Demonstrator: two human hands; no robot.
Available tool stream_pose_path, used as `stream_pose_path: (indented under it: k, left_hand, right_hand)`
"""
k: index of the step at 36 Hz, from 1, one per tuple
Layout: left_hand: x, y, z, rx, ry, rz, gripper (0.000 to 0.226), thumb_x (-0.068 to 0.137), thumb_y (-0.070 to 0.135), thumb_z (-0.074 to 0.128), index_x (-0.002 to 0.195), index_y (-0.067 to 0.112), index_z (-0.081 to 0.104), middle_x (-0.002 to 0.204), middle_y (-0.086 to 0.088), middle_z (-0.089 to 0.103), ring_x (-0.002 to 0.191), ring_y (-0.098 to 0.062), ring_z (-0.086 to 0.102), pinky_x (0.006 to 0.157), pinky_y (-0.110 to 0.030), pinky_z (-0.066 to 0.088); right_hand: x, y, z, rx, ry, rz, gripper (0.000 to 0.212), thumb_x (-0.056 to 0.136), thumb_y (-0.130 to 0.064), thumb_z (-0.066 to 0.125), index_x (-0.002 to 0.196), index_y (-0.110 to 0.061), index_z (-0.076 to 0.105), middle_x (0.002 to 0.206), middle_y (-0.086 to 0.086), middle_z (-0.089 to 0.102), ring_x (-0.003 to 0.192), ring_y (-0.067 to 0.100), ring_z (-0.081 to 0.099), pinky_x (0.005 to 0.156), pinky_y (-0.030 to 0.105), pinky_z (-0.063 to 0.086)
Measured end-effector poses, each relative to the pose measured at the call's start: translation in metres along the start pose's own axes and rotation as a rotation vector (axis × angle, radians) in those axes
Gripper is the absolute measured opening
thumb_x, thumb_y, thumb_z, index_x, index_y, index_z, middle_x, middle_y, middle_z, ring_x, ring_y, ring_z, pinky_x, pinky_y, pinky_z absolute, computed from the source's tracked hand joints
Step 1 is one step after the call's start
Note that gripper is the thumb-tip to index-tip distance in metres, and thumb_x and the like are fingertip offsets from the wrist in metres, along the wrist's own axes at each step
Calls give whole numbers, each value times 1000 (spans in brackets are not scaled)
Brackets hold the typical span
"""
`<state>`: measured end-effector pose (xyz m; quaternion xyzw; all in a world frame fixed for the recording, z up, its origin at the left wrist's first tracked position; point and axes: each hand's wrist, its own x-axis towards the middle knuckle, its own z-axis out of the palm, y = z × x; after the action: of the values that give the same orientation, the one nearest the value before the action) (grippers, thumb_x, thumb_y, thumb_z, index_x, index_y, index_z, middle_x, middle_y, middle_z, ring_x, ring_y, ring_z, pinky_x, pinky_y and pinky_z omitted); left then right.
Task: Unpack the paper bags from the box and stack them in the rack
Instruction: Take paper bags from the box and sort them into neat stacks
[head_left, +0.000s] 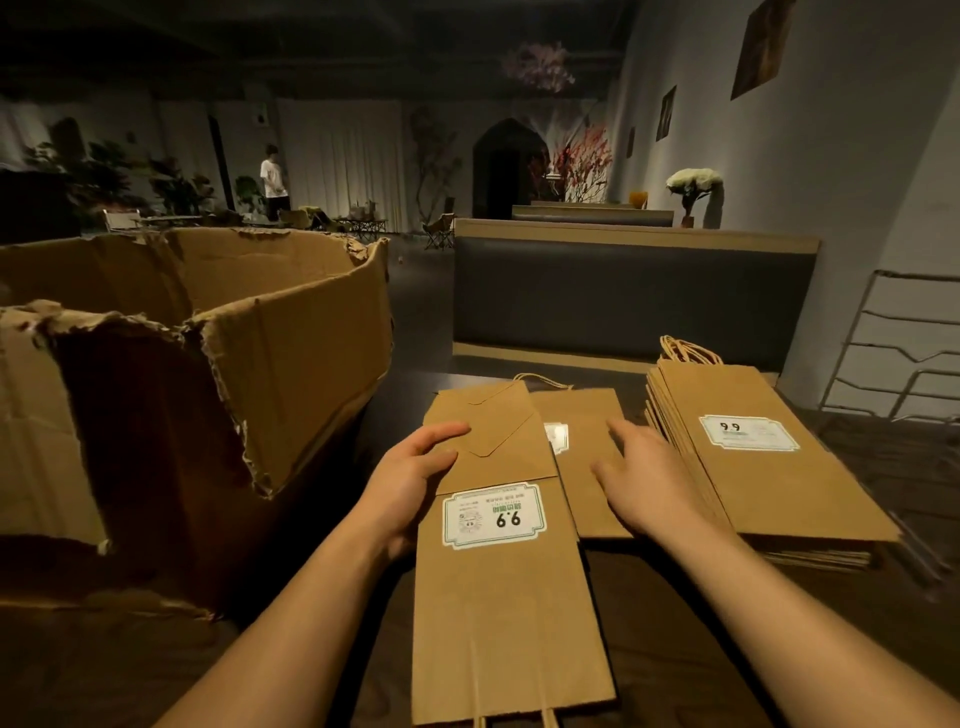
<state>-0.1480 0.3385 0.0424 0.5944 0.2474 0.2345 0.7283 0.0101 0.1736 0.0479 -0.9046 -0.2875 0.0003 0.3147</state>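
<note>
- Head view: left hand (415, 478) grips the near bag (506, 587) by its edge; with one side held, it may tilt and slip.
- Right hand (644, 478), fingers relaxed, rests on the second bag (592, 467).
- Stack (769, 467) lies beside; a push could shift it.
- Rack (898, 353) stands far right, box (208, 364) left.

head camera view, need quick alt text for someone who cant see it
A person's left hand grips a flat brown paper bag on a dark table; the right hand rests open on another. A bag stack, torn cardboard box and wire rack flank them.
</note>
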Motion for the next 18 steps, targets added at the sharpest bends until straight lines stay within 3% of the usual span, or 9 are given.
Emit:
stream_pose_path:
  k: [5,6,8,10,13,15,18]
  left_hand:
    - [2,-3,2,48,-4,26,50,102,7,53,140,38,45,114,-4,71,87,-24,77,61,-31,60]
    - [3,-4,2,47,-11,27,56,101,7,55,145,40,40,119,-5,69,88,-24,77,62,-31,61]
    - [5,-6,4,73,-18,51,66,99,8,58,151,40,31,127,-8,66,90,-24,76,63,-31,61]
    - [6,-9,6,125,0,97,75,96,9,63,154,39,26,131,-5,64,96,-23,75,68,-31,61]
    - [8,-11,9,164,78,125,86,93,19,69,158,38,15,136,-2,59,103,-20,71,80,-34,60]
    - [7,-11,12,87,124,116,71,98,27,62,157,32,23,123,3,65,96,-15,72,77,-32,59]
    - [5,-9,13,-69,91,69,33,104,33,51,133,22,60,110,-5,76,96,-23,74,80,-40,58]
  right_hand:
    - [-25,8,8,18,73,-182,48,101,-32,55,146,-15,49,157,1,35,140,16,39,106,19,27]
    - [-29,8,8,30,64,-197,44,101,-36,55,141,-16,55,151,-2,40,136,14,43,104,17,29]
    - [-35,5,8,147,-17,-192,35,98,-42,57,125,-21,63,122,-8,61,113,9,59,85,13,41]
    - [-39,0,11,473,-223,-74,29,94,-38,65,116,-20,59,99,-5,73,91,10,70,74,21,52]
    - [-38,1,20,799,-424,29,26,91,-16,72,112,-9,57,97,7,78,90,24,76,83,45,60]
    - [-36,3,22,894,-433,43,21,93,-7,67,113,-5,64,100,12,77,95,28,75,85,45,59]
    - [-33,7,19,992,-447,104,19,95,-5,62,112,1,68,103,19,76,97,32,74,88,46,58]
